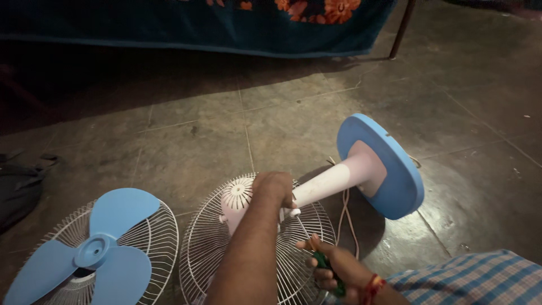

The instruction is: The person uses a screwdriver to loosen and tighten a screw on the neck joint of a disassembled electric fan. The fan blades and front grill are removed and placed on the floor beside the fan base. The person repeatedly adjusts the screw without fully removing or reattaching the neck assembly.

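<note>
Left hand [272, 189] clamped around white fan motor housing [236, 202] lying on rear grille [259, 243] on floor [282, 118]; right hand [333, 271] pinching green-handled screwdriver [316, 248], tip at housing. 1 blue blade [93, 251] nearby.

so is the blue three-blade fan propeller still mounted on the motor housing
No, the blue three-blade fan propeller lies in a separate white wire grille on the floor.

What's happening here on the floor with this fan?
A person is working on a table fan lying on its side on the floor. The left hand grips the motor housing over the rear grille. The right hand holds a green-handled screwdriver against the fan's neck. The blue blade rests on another grille nearby.
</note>
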